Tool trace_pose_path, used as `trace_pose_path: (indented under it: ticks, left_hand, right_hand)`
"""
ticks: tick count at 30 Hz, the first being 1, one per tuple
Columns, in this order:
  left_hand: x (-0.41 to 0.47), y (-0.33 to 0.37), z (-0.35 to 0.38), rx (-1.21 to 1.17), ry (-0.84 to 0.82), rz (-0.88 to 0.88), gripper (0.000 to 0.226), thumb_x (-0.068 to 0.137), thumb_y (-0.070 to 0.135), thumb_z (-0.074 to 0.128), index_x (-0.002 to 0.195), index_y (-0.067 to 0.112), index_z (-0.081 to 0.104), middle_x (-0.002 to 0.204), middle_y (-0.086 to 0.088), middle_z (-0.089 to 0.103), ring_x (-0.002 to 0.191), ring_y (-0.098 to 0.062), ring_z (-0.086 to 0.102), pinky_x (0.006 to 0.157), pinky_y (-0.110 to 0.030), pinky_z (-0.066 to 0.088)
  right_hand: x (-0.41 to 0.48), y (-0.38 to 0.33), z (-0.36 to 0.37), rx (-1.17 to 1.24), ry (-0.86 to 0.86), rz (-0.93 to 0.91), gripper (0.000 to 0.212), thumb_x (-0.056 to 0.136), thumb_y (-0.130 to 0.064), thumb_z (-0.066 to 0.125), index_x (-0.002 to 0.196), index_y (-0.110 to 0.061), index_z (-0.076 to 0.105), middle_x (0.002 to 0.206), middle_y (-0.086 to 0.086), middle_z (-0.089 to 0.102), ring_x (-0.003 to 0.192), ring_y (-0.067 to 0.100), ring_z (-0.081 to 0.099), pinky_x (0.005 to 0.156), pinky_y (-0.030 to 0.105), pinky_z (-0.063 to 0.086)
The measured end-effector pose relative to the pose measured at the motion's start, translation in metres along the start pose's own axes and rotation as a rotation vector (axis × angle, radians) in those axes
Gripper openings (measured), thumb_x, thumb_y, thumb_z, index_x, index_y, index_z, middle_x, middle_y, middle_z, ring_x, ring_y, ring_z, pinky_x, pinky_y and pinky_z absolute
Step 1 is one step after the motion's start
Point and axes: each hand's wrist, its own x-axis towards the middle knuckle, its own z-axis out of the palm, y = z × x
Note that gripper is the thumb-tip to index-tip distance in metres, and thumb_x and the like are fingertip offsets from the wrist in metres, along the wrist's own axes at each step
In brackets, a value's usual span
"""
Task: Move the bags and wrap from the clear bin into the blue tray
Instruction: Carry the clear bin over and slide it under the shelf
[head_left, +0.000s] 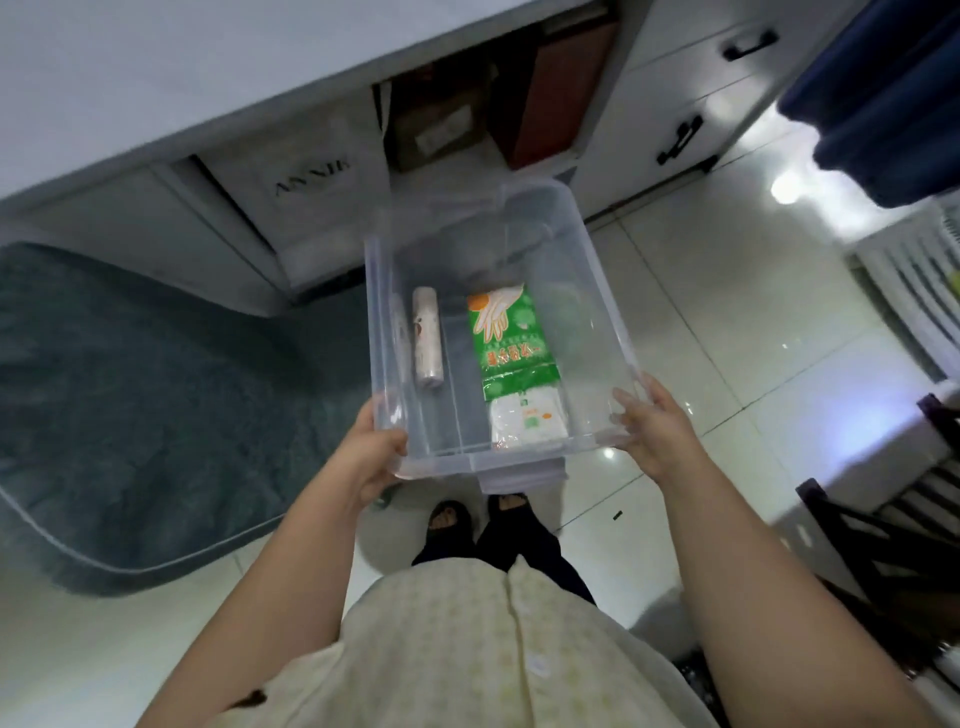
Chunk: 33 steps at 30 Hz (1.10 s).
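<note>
I hold a clear plastic bin (613, 322) in the air in front of me, above the floor. My left hand (371, 452) grips its near left corner and my right hand (652, 426) grips its near right corner. Inside lie a white roll of wrap (427, 336) along the left side, a green packet with a glove picture (511, 340) in the middle, and a small white packet (525, 420) just in front of it. No blue tray is in view.
A white cabinet with an open shelf holding brown boxes (441, 119) and a white bag (311, 192) stands ahead. A grey-green rug (130, 389) lies to the left. Dark chair frame (883, 545) at the right; blue fabric (893, 93) hangs top right. Glossy tile floor (727, 338) below.
</note>
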Motion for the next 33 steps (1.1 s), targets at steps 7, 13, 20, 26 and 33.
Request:
trace_pose_path:
  ticks: [7, 13, 20, 26, 33]
  left_hand:
    - [-0.016, 0.084, 0.145, 0.203, -0.328, 0.075, 0.061, 0.080, -0.018, 0.041, 0.115, 0.029, 0.058, 0.114, -0.013, 0.059, 0.090, -0.034, 0.064, 0.053, -0.038, 0.056]
    - [-0.033, 0.141, 0.325, 0.341, -0.446, 0.248, 0.048, 0.084, -0.012, 0.041, 0.119, 0.019, 0.054, 0.102, -0.013, 0.059, 0.080, -0.033, 0.064, 0.046, -0.038, 0.055]
    - [-0.032, 0.185, 0.502, 0.212, -0.508, 0.429, 0.088, 0.069, -0.011, 0.054, 0.123, 0.056, 0.039, 0.121, -0.004, 0.043, 0.101, -0.043, 0.054, 0.056, -0.053, 0.055]
    - [-0.033, 0.252, 0.615, 0.159, -0.637, 0.534, 0.083, 0.061, -0.001, 0.061, 0.119, 0.057, 0.051, 0.130, -0.011, 0.050, 0.100, -0.046, 0.062, 0.066, -0.060, 0.054]
    - [0.009, 0.363, 0.747, 0.201, -0.658, 0.609, 0.075, 0.074, -0.003, 0.058, 0.121, 0.055, 0.051, 0.133, -0.007, 0.046, 0.096, -0.042, 0.065, 0.065, -0.056, 0.057]
  right_hand:
    - [-0.044, -0.044, -0.121, 0.414, 0.157, -0.117, 0.063, 0.091, 0.002, 0.053, 0.142, -0.032, 0.037, 0.114, -0.001, 0.064, 0.080, 0.023, 0.054, 0.054, 0.043, 0.055]
    - [-0.038, -0.113, -0.237, 0.618, 0.289, -0.270, 0.065, 0.090, 0.005, 0.052, 0.139, -0.037, 0.040, 0.123, 0.003, 0.055, 0.092, 0.026, 0.057, 0.052, 0.054, 0.056]
    - [-0.006, -0.241, -0.363, 0.617, 0.307, -0.482, 0.054, 0.090, -0.007, 0.060, 0.131, -0.040, 0.050, 0.104, -0.002, 0.060, 0.096, 0.026, 0.046, 0.059, 0.056, 0.054]
    - [0.038, -0.352, -0.426, 0.573, 0.235, -0.650, 0.051, 0.091, -0.003, 0.057, 0.128, -0.038, 0.055, 0.099, 0.008, 0.052, 0.079, 0.023, 0.044, 0.060, 0.056, 0.054]
    - [0.137, -0.478, -0.464, 0.542, 0.217, -0.693, 0.058, 0.088, 0.007, 0.045, 0.120, -0.039, 0.061, 0.118, 0.010, 0.065, 0.089, 0.034, 0.062, 0.062, 0.069, 0.048]
